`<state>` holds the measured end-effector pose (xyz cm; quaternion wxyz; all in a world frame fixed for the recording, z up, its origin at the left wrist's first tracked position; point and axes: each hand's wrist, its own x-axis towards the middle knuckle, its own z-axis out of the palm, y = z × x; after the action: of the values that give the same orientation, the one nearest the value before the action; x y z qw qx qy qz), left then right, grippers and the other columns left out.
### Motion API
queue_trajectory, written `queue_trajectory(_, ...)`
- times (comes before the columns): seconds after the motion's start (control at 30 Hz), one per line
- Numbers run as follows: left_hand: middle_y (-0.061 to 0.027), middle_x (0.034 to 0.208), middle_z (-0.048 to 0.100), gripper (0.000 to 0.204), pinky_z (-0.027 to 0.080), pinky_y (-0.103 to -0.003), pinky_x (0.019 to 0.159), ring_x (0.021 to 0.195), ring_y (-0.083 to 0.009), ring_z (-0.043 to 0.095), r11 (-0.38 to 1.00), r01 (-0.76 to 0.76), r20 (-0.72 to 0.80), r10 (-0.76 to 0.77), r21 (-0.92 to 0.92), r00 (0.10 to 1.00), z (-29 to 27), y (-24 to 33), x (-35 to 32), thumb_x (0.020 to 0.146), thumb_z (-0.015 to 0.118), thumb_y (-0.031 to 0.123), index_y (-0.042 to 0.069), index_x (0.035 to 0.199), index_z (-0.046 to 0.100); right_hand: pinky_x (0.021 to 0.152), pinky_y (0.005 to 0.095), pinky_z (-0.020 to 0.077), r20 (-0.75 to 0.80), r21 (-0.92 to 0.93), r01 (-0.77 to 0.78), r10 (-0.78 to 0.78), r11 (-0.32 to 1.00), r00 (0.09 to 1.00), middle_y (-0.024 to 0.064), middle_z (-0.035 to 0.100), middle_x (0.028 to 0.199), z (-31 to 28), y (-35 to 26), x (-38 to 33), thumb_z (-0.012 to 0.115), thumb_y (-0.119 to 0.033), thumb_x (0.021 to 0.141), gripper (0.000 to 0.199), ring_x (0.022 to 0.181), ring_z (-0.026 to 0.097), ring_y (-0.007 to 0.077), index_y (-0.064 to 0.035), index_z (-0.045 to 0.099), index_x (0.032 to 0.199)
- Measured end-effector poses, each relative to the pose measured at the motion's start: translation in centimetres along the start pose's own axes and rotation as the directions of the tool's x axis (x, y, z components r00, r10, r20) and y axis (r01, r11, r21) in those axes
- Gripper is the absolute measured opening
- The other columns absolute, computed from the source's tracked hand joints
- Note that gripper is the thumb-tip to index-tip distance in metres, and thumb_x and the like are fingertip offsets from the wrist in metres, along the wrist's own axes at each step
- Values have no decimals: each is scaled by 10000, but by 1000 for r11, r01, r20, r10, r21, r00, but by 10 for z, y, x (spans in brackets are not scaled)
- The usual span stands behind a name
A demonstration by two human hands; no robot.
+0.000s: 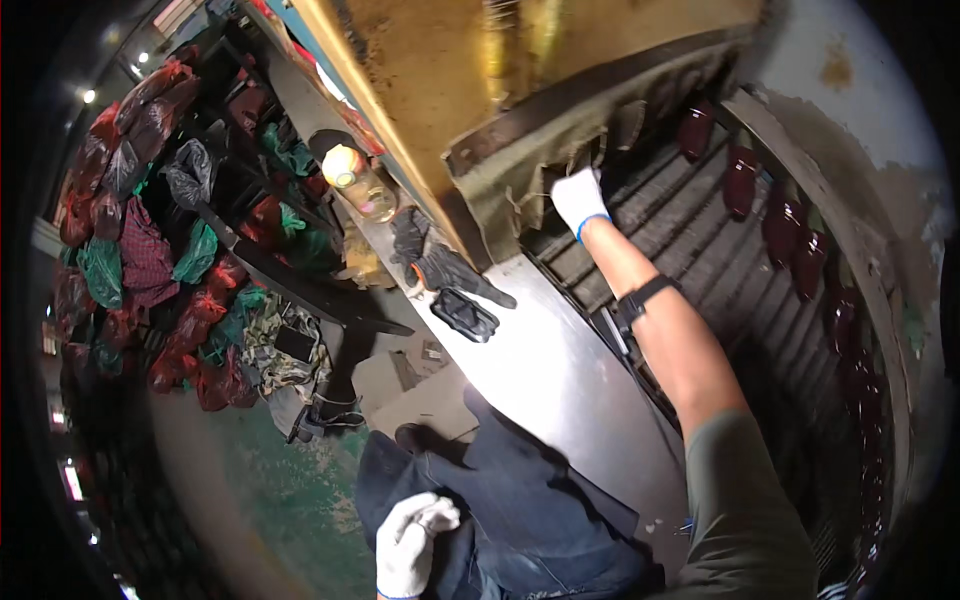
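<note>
My right hand (581, 200), in a white glove with a blue cuff, reaches forward to the ragged cloth curtain (515, 205) hanging below the yellow machine housing. Its fingers look closed on a torn flap of that curtain, though the back of the hand partly hides them. A dark band circles my right wrist. My left hand (405, 545), also white-gloved, rests over my dark trousers with its fingers curled in and nothing visible in them. Beneath my right arm runs a ribbed conveyor (640, 225). Glossy dark red bottle-shaped pieces (741, 178) stand in a row along its far right side.
A bare metal ledge (545, 350) beside my legs carries a dark glove (455, 275), a black tray-like object (465, 315) and a clear jar (374, 198). Red, green and black plastic bags (190, 330) hang on a rack at left. The yellow housing (420, 100) rises ahead.
</note>
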<state>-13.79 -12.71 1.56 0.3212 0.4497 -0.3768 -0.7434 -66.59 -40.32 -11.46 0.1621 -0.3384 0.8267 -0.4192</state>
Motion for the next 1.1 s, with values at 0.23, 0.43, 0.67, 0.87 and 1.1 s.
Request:
queue_trajectory(0.23,-152,1241,782,448,575,-403,1053,1120,-249,744,956,109,-58,-97,273,994,19,21,26,1129,697,307,-70,1372,690,1145,470,478,91,-143,-80,93,987,991,286,561,1459,76,-26,58,788,-335,979,734,1331,557,423,-51,487,1585)
queue_trajectory(0.43,-101,1227,783,389,567,-350,1034,1102,-202,732,937,197,-104,-174,288,979,19,23,33,1129,700,244,-54,1380,706,1042,427,527,126,-62,-86,94,994,988,205,656,1292,74,-26,58,760,-261,1003,532,1169,630,344,-56,603,1468)
queue_trajectory(0.67,-215,1337,755,468,545,-408,1145,1225,-274,736,967,45,137,-81,250,987,5,40,13,1068,710,115,-102,1471,612,922,376,585,203,542,-273,191,795,960,110,766,1097,-20,42,23,728,-174,1031,321,979,716,252,-63,738,1332)
queue_trajectory(0.87,-193,1398,750,484,526,-400,1182,1317,-268,714,994,81,245,-97,74,965,21,27,3,1088,715,104,-59,1528,595,888,375,610,209,665,-136,-9,734,978,90,758,1126,-154,63,-188,819,-103,923,433,944,723,206,-24,671,1321)
queue_trajectory(1.1,-120,1446,691,695,544,-365,1102,1293,-202,661,979,-199,296,200,-34,934,122,47,14,1054,808,291,-19,1606,523,1226,538,453,226,160,345,-375,925,899,286,522,1579,-227,-27,-425,791,-227,955,699,1423,553,478,38,551,1555)
